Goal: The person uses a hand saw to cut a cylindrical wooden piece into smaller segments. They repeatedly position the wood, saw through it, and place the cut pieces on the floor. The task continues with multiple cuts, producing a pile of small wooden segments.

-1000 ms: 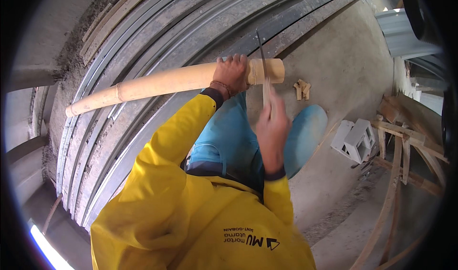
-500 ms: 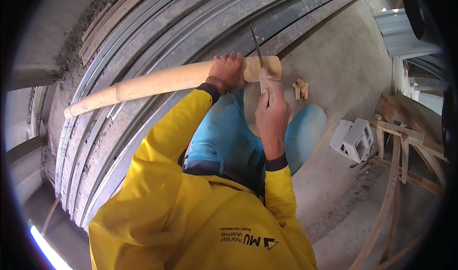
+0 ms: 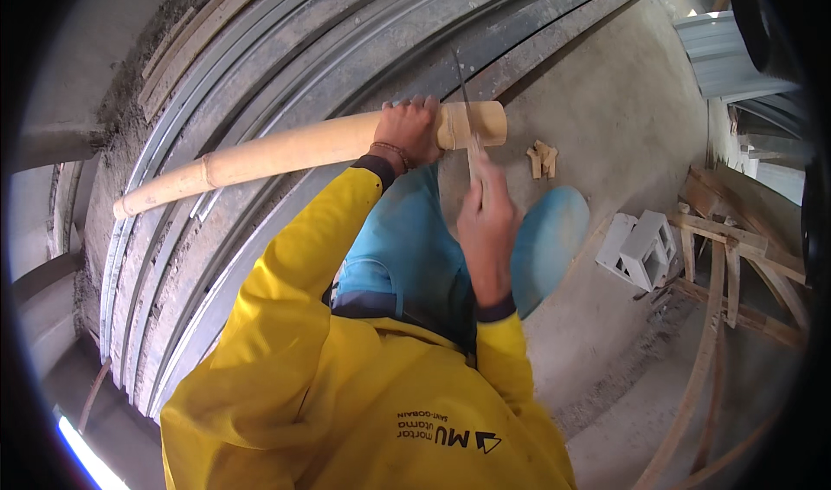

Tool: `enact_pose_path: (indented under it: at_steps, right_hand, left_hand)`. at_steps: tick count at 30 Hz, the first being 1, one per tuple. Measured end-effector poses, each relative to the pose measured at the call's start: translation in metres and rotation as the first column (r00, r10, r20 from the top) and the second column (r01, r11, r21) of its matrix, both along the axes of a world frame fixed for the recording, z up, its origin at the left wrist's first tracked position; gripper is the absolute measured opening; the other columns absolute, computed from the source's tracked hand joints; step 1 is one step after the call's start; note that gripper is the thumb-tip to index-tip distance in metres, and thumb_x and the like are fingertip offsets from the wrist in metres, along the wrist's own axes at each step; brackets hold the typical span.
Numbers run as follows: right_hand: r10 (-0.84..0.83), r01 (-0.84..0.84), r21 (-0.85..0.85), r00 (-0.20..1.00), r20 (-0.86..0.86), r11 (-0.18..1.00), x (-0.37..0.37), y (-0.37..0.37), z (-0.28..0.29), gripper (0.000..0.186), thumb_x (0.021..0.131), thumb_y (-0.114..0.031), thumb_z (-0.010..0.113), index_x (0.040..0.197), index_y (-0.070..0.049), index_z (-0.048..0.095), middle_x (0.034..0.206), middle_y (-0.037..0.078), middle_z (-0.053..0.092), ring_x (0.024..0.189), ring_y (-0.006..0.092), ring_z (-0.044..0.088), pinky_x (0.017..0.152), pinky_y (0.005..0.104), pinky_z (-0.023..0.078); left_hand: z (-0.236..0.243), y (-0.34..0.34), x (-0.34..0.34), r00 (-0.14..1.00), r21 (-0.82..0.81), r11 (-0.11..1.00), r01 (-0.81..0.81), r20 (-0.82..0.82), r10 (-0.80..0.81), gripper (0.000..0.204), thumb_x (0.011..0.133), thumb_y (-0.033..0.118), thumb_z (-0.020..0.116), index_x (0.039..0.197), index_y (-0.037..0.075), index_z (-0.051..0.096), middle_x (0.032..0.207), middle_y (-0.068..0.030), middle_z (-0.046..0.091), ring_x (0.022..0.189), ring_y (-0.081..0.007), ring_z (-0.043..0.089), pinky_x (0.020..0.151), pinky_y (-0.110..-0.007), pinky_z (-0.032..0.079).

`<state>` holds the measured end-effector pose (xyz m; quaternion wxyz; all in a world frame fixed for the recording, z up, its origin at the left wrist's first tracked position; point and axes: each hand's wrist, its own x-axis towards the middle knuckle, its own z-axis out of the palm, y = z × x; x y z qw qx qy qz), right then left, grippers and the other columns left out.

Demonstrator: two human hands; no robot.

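A thick tan bamboo pole (image 3: 290,148) lies across in front of me, its far left end over a stack of metal lengths. My left hand (image 3: 407,131) is wrapped round it a little left of its right end and presses it down. In my right hand (image 3: 487,222) is the wooden handle of a handsaw (image 3: 465,87). The thin dark blade stands across the pole between a node and the hollow cut end, pointing away from me. My right fingers are slightly smeared by motion, but closed round the handle. My blue trouser legs are below the pole.
Long grey metal profiles and boards (image 3: 346,83) lie along the left and far side. Small bamboo offcuts (image 3: 543,159) rest on the concrete floor (image 3: 597,118) to the right. Beyond are a grey hollow block (image 3: 640,248), a wooden trestle (image 3: 731,248) and corrugated sheet (image 3: 731,57).
My right hand and the saw have pulled back toward me, with the blade drawn along the pole's surface. My left hand keeps its grip on the bamboo pole, which has hardly shifted.
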<state>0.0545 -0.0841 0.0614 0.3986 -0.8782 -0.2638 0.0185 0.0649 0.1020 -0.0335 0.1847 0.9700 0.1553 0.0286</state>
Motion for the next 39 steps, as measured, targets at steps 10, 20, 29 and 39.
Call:
enact_pose_path:
  at_steps: [10,20,29,39]
  right_hand:
    - [0.03,-0.029,-0.048,0.999,0.019,0.998,0.001,-0.003,0.012,0.029,0.101,-0.001,0.059,0.129,0.001,0.064,0.114,0.024,0.071,0.1,0.046,0.068,0.08,0.0441,0.056]
    - [-0.032,0.033,-0.009,0.999,0.004,0.999,-0.021,-0.012,0.019,0.026,0.099,0.001,0.057,0.125,0.0,0.063,0.117,0.025,0.07,0.106,0.0459,0.068,0.084,0.0442,0.057]
    - [-0.032,0.034,-0.044,0.999,0.034,0.998,-0.084,-0.067,0.034,0.03,0.099,0.003,0.059,0.128,-0.001,0.066,0.118,0.021,0.073,0.094,0.0395,0.074,0.077,0.0433,0.058]
    - [-0.002,-0.006,0.09,0.996,0.09,0.996,-0.01,-0.005,-0.014,0.033,0.094,0.004,0.062,0.127,0.0,0.064,0.12,0.024,0.072,0.104,0.0442,0.071,0.086,0.0436,0.057]
  left_hand:
    - [0.005,0.004,0.003,1.0,-0.04,0.999,0.01,-0.017,-0.01,0.064,0.069,0.048,0.084,0.113,0.007,0.063,0.103,-0.0189,0.073,0.097,-0.038,0.074,0.082,-0.049,0.058]
    - [0.002,0.001,0.005,1.0,-0.01,1.0,-0.022,0.0,0.022,0.057,0.071,0.041,0.083,0.111,0.006,0.062,0.104,-0.0148,0.071,0.099,-0.0355,0.072,0.084,-0.052,0.055]
    - [-0.001,0.004,-0.004,0.999,0.035,0.999,-0.036,0.041,0.034,0.061,0.072,0.044,0.084,0.115,0.008,0.06,0.107,-0.0136,0.069,0.103,-0.0338,0.07,0.09,-0.055,0.051]
    - [-0.019,-0.01,-0.019,0.967,0.291,0.951,-0.108,0.255,0.031,0.049,0.079,0.022,0.073,0.125,0.009,0.06,0.175,-0.0161,0.019,0.105,-0.022,0.067,0.093,-0.051,0.048]
